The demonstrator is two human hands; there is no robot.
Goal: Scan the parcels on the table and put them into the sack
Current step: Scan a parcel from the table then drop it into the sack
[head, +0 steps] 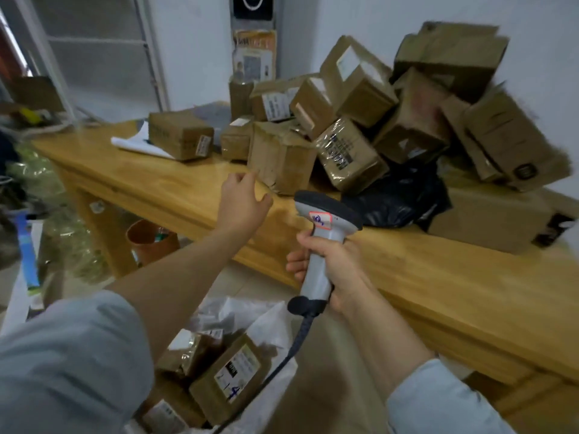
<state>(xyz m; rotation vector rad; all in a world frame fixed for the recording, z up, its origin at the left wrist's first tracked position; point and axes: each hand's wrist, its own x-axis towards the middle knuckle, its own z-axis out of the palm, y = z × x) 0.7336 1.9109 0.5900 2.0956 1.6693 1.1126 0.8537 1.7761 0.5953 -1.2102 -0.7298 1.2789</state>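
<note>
Far left, under the wooden table (150, 183), there's an orange tub (153, 242) sitting on the floor. On the left end of the tabletop a single brown box (180, 137) sits partly on a white sheet of paper (134, 145), apart from the rest.

The person's left hand (241, 202) is up over the front edge of the table, fingers loosely curled with nothing in them. It's right near a crumpled taped box (282, 158) at the near side of the heap, and doesn't look to be touching it.

Lower down, in front of the table, the white sack (269, 324) stands open, with a few labelled brown parcels (228, 377) already lying inside.

The right hand (336, 270) is wrapped tight around the handle of a grey scanner (322, 242), held upright with its head aimed toward the heap. Its dark cable (302, 332) runs down past the sack. Just behind the scanner a black plastic bag (398, 202) lies on the table.

The remaining parcels are a messy pile (376, 120) filling the middle and right of the table against the wall. Boxes are tilted every which way, and the upper right ones are blurry. The right part of it rests on a big flat carton (488, 220).
</note>
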